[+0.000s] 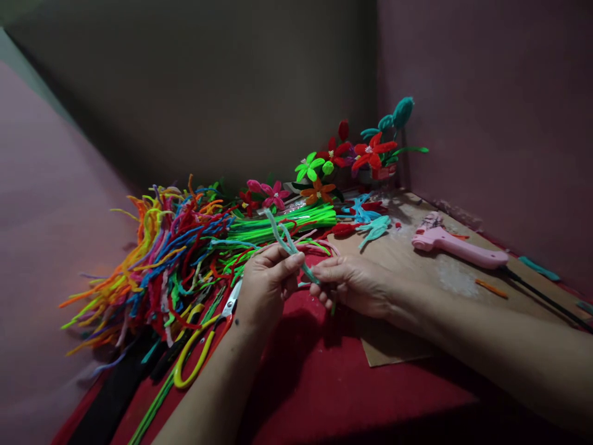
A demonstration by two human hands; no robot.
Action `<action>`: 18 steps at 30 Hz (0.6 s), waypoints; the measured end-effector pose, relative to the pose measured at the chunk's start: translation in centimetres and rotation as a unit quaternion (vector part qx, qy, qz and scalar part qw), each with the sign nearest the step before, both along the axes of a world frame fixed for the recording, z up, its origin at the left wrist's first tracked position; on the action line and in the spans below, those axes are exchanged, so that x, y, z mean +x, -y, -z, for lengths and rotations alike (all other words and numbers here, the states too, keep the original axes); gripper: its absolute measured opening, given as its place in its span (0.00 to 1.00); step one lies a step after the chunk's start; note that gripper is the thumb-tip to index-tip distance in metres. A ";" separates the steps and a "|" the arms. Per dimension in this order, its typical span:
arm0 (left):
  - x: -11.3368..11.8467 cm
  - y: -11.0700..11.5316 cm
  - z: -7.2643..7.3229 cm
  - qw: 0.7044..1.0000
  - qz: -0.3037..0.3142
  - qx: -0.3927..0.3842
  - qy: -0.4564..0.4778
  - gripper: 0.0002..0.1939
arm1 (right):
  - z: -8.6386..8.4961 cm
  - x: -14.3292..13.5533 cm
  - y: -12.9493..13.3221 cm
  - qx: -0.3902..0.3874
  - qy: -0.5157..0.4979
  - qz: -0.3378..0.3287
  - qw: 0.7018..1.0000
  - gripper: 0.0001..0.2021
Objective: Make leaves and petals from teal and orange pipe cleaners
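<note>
Between my two hands is a pale teal pipe cleaner (288, 243), bent so that two strands rise up and to the left. My left hand (269, 278) pinches it between thumb and fingers near its middle. Close by on the right, my right hand (343, 281) grips its lower end with closed fingertips. A short green tip shows under the right fingers; I cannot make out whether it belongs to the same piece. Yellow-handled scissors (204, 346) lie just left of my left wrist.
A heap of colourful pipe cleaners (162, 259) spreads at left, beside a green bundle (287, 224). Finished pipe-cleaner flowers (370, 151) stand behind. A pink glue gun (458, 244) with a black cord lies on cardboard (393, 352) at right, near light-blue petal pieces (374, 228).
</note>
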State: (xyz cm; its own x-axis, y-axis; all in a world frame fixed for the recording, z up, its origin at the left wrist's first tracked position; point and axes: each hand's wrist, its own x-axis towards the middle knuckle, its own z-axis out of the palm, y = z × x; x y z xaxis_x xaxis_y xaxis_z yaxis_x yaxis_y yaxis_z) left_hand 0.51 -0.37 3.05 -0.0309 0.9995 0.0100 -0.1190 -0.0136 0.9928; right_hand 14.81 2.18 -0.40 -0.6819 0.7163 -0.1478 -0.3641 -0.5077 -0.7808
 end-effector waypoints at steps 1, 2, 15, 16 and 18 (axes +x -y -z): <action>0.0 -0.1 0.1 1.000 0.004 -0.007 0.003 0.09 | 0.0 0.1 -0.1 0.037 0.005 0.007 0.999 0.05; 0.0 -0.1 0.3 1.000 0.008 -0.012 0.005 0.08 | -0.1 0.1 -0.1 0.074 0.013 0.018 0.997 0.05; 0.1 -0.6 0.7 0.997 0.021 -0.065 0.033 0.08 | 0.5 -0.2 -0.3 0.164 0.077 0.081 0.980 0.10; 0.1 -0.6 0.9 0.997 0.025 -0.061 0.032 0.08 | 0.5 -0.2 -0.3 0.161 0.074 0.080 0.981 0.10; 0.0 -0.7 1.2 0.998 0.035 -0.051 0.025 0.07 | 0.4 -0.2 -0.2 0.152 0.078 0.078 0.982 0.09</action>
State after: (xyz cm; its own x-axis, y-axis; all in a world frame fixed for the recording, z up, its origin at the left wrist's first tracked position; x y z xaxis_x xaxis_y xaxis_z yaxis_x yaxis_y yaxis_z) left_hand 0.54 0.31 1.90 0.0408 0.9949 -0.0920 -0.1665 0.0975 0.9812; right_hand 14.65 2.37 -0.75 -0.5460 0.8378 -0.0055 -0.2823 -0.1901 -0.9403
